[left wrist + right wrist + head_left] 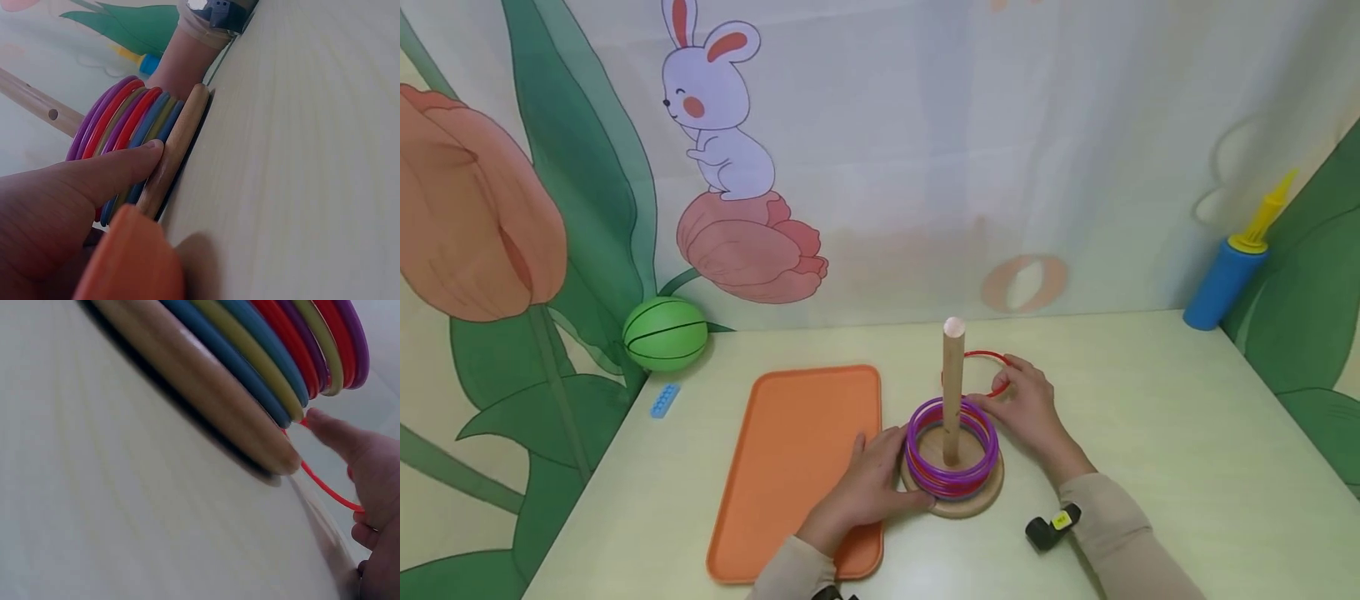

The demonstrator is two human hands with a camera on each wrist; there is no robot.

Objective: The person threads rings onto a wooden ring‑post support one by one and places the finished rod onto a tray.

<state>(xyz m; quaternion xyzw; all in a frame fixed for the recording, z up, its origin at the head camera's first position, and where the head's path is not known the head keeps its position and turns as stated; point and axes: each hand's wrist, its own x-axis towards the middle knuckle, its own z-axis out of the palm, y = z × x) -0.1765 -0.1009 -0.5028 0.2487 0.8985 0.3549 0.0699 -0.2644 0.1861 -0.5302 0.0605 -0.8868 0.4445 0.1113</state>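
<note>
A wooden ring stand (952, 392) with an upright peg and a round base (973, 507) stands on the table. Around the peg lies a stack of purple, red, yellow-green and blue rings (128, 109). My left hand (868, 479) holds the stand from the left; its thumb (125, 164) touches the lowest rings beside the base edge. Behind and right of the peg, my right hand (1018, 398) grips a separate red ring (987, 353), its thumb close to the stack. In the right wrist view, part of this red ring (328, 490) is hidden behind the stack.
An orange tray (805, 433) lies left of the stand, under my left forearm. At the back left are a green ball (666, 333) and a light-blue toy brick (665, 401). A blue and yellow pump (1228, 271) stands at the back right, near the curtain (880, 150).
</note>
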